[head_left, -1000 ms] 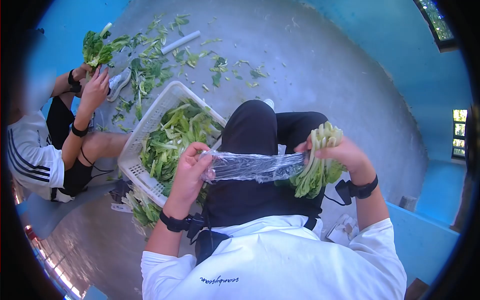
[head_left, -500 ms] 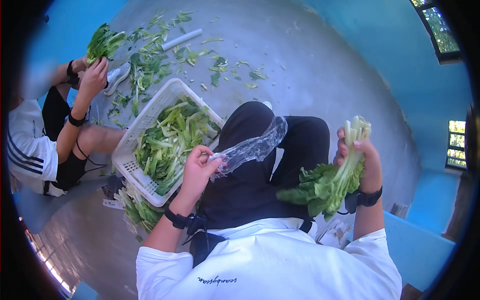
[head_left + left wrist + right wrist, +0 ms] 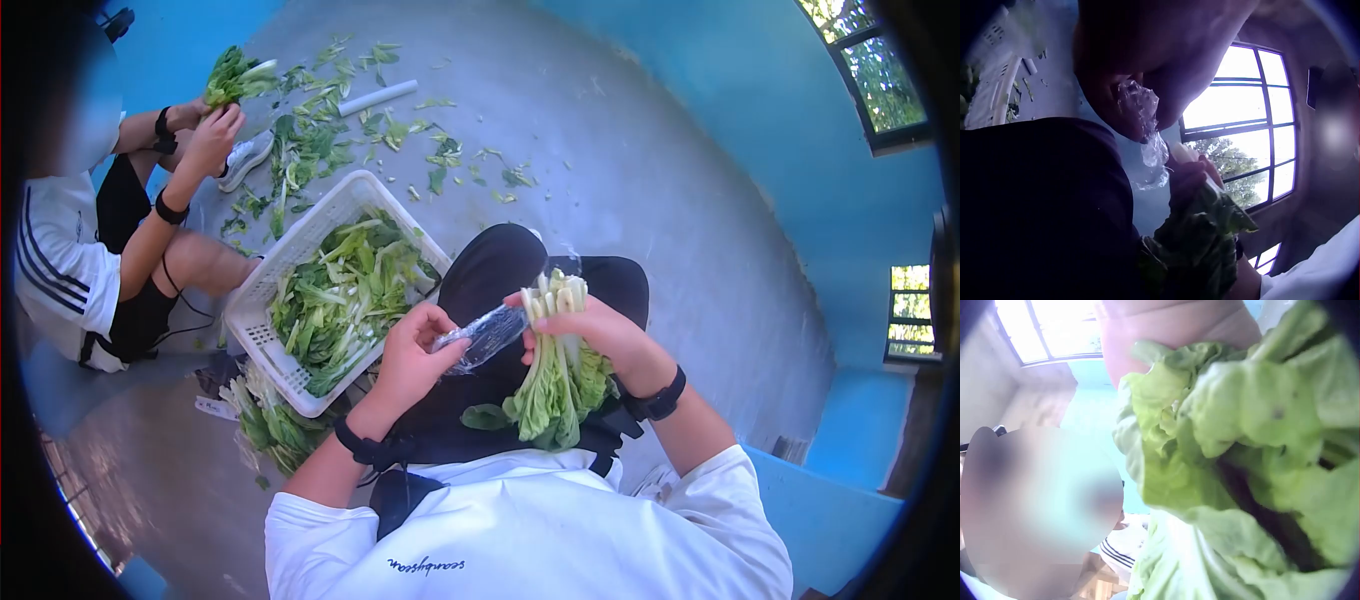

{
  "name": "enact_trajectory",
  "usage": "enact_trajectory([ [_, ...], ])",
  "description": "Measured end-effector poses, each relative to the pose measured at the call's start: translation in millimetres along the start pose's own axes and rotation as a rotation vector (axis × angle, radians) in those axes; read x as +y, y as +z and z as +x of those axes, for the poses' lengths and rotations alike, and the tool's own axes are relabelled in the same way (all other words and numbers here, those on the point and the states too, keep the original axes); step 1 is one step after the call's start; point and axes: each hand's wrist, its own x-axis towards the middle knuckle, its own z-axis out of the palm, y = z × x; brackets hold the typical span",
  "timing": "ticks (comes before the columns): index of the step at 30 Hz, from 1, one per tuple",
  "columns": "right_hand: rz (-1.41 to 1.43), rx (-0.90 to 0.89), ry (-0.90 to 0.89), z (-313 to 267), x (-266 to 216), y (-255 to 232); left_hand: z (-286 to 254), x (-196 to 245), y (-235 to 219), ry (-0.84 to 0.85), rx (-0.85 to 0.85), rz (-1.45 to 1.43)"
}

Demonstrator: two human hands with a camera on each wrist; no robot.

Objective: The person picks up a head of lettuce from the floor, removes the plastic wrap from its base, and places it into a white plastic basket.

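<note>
Over the lap, my left hand (image 3: 418,348) pinches one end of a crumpled strip of clear plastic film (image 3: 490,338). In the left wrist view the film (image 3: 1155,153) hangs from between the thumb and fingers. My right hand (image 3: 595,328) grips a bunch of leafy greens (image 3: 558,385) by its pale stalks, cut ends upward and leaves hanging down. The film stretches across to the stalks, its far end overlapping them in the head view. Close to the right wrist camera, the leaves (image 3: 1229,425) fill much of the view and hide most of the fingers.
Left of my knees stands a white plastic basket (image 3: 262,345) with loose greens in it. More greens (image 3: 275,420) lie beside it on the floor. Leaf scraps (image 3: 310,150) and a pale tube (image 3: 378,97) are scattered ahead. Another person (image 3: 70,250) sits at left, holding greens.
The film was stretched between both hands, then hung free from the left hand while the right moved away with the greens. The right hand has come back inward, bringing the stalks to the film.
</note>
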Motion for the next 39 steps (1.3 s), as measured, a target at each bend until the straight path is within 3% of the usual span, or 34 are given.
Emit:
enact_trajectory([
  [2, 0.022, 0.097, 0.012, 4, 10, -18, 3, -2, -4, -0.046, -0.023, -0.079],
  [7, 0.074, 0.141, 0.008, 12, 24, -45, 6, -17, -21, -0.172, -0.058, -0.175],
  [17, 0.051, 0.15, 0.021, 19, 27, -65, 11, -30, -35, -0.14, 0.065, -0.482],
  [21, 0.053, 0.141, 0.049, 20, 27, -75, 7, -12, -26, -0.172, 0.116, -0.54],
  [27, 0.091, 0.106, -0.017, 14, 20, -83, 10, -7, -17, -0.152, -0.034, -0.34],
  [32, 0.102, 0.289, -0.091, -32, 1, -77, 6, 4, -9, -0.179, -0.101, -0.25],
  [37, 0.339, 0.235, -0.22, -87, -11, -80, 14, 9, 2, -0.203, -0.178, -0.117],
  [39, 0.253, 0.254, -0.204, -92, -12, -64, 19, 9, 7, -0.192, -0.193, -0.09],
])
